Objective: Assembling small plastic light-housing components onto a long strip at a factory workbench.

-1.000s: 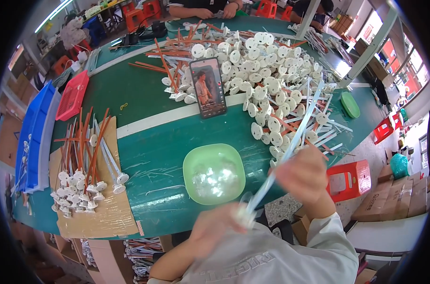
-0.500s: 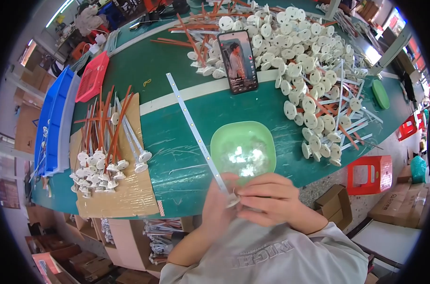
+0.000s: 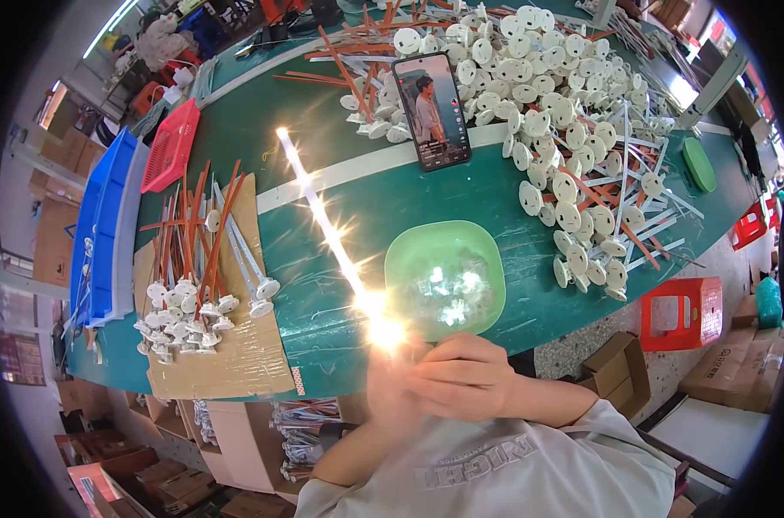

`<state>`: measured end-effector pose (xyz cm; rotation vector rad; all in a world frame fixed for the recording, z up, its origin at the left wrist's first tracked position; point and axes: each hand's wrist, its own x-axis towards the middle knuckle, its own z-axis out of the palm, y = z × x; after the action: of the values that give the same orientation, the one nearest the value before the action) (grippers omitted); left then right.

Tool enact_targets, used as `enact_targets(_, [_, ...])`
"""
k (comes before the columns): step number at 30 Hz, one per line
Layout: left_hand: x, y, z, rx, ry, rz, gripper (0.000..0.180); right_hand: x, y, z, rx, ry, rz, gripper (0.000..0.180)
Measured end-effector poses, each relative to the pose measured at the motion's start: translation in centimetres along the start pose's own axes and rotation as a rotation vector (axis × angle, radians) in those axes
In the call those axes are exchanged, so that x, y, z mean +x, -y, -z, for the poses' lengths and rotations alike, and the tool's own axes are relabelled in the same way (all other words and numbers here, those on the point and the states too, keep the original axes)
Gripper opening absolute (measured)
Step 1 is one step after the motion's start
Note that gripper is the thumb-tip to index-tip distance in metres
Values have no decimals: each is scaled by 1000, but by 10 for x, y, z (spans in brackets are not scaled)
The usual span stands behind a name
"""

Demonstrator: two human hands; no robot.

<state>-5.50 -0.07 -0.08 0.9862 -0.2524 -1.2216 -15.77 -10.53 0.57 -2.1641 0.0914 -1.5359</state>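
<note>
A narrow LED light strip (image 3: 327,224) glows brightly, slanting up and left from my hands over the green table. Closed around its lower end is my left hand (image 3: 394,393), partly washed out by glare and blurred. My right hand (image 3: 465,375) presses against it with thumb and fingers pinched together; what lies between those fingertips is hidden. The round white base at the strip's lower end cannot be made out now. Just beyond my hands sits a light green square bowl (image 3: 395,259) holding a clear, shiny, crumpled material.
A phone (image 3: 433,112) stands upright before a heap of white round-based strips (image 3: 573,129). More strips lie on cardboard (image 3: 228,371) at left, beside blue bins (image 3: 107,224) and a red basket (image 3: 169,147). A red stool (image 3: 681,315) stands at right.
The LED strip has gone from unlit to brightly lit and shifted slightly left. Both hands have moved a little left with it. The white base, visible before, is now lost in glare and behind fingers.
</note>
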Motion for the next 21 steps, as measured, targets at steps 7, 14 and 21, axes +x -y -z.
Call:
enact_targets(7, [7, 3, 9, 117, 191, -100, 43, 3, -5, 5, 229, 5, -77, 21])
enact_targets(14, [8, 2, -3, 145, 252, -192, 45, 3, -3, 9, 161, 10, -15, 16])
enact_targets(21, [13, -14, -12, 39, 288, -65, 49, 12, -9, 19, 215, 48, -117, 24])
